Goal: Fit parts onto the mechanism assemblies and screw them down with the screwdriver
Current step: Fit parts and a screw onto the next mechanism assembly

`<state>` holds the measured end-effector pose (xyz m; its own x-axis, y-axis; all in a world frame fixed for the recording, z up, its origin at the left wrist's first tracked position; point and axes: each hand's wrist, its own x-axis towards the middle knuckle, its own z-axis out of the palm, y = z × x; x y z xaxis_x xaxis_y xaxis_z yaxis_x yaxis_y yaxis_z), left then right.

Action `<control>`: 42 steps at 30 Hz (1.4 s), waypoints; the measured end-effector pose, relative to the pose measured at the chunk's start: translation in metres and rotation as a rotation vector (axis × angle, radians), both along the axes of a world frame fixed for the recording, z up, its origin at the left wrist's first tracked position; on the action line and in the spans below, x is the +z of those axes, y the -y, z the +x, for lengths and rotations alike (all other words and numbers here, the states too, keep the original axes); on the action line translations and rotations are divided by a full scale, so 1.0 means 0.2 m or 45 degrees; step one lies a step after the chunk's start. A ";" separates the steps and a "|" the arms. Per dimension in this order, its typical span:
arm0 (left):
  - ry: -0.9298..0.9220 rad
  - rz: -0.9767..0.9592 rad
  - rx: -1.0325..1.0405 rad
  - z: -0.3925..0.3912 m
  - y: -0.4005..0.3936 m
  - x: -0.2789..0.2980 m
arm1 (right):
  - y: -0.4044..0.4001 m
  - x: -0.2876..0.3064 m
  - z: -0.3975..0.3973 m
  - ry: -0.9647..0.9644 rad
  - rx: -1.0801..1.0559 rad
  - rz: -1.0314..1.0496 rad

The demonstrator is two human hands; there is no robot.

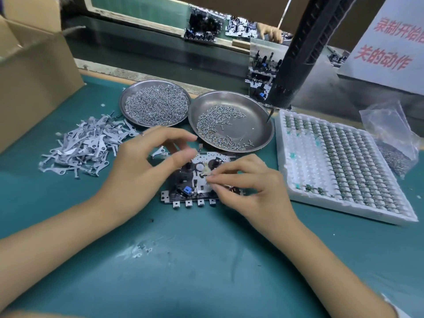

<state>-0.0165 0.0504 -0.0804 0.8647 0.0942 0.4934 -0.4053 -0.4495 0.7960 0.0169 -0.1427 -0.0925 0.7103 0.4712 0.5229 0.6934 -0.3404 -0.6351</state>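
Both bare hands are held over the black-and-silver metal mechanism assembly: a small part is pinched by the right hand; the left hand is curled, its grip unclear.

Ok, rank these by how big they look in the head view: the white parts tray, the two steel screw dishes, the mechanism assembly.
1. white parts tray, clearly largest.
2. near steel dish and far steel dish: near one looks slightly bigger, but it sits closer to the camera, so unranked.
3. mechanism assembly, partly covered by both hands.
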 end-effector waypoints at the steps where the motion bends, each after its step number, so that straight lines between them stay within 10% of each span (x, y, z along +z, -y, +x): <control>1: -0.028 -0.068 0.023 0.00 0.00 -0.01 | -0.01 -0.01 0.00 0.050 0.009 -0.036; 20: -0.058 0.153 -0.026 -0.05 0.05 -0.03 | -0.01 -0.04 0.00 0.359 0.037 -0.233; 42: -0.033 0.544 -0.118 -0.07 0.06 -0.05 | 0.00 -0.04 0.00 0.111 0.113 -0.165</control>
